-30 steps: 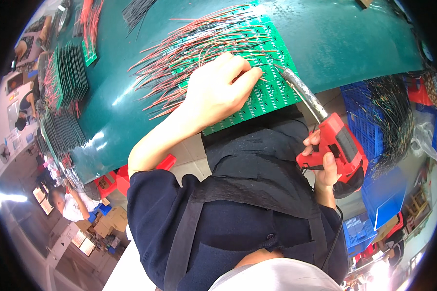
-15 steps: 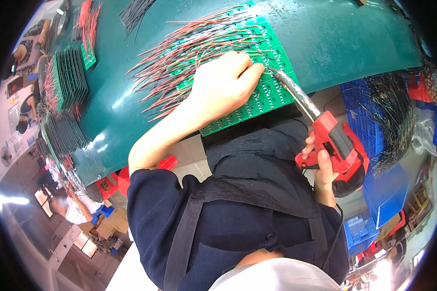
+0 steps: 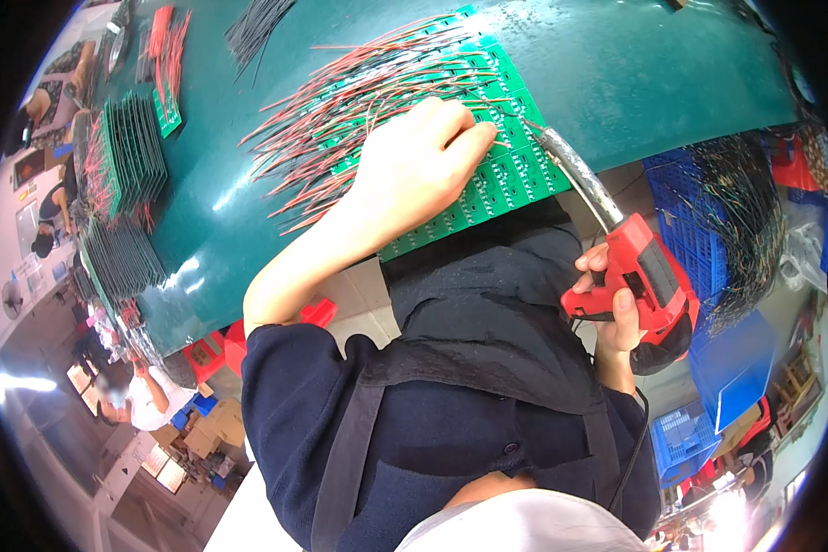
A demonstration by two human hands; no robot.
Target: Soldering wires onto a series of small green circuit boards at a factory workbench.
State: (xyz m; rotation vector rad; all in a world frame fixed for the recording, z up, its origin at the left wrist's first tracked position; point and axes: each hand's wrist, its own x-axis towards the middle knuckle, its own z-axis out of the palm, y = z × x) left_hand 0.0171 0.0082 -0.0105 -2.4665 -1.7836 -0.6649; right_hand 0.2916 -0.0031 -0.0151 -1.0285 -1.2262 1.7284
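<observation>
A green panel of small circuit boards [image 3: 524,175] lies at the table's near edge, with red and black wires [image 3: 304,138] fanning out leftward across it. Over the panel, my left hand [image 3: 419,156] is closed, thumb and forefinger pinched around a thin wire whose end pokes out at the fingertips. My right hand [image 3: 616,317] grips a red soldering gun [image 3: 649,271] by its handle, off the table's edge. Its long metal barrel points up and left, the tip just over the panel's right part, a short way from my left fingertips.
Upright stacks of wired green boards [image 3: 131,152] stand at the table's left, near a small board with red wires [image 3: 167,106]. Black wires [image 3: 256,32] lie at the back. On the right, a blue crate [image 3: 685,221] holds bundled wires. Another person [image 3: 152,400] is at lower left.
The soldering gun's tip has shifted right, away from my left fingertips. My left hand has moved slightly left, still pinching.
</observation>
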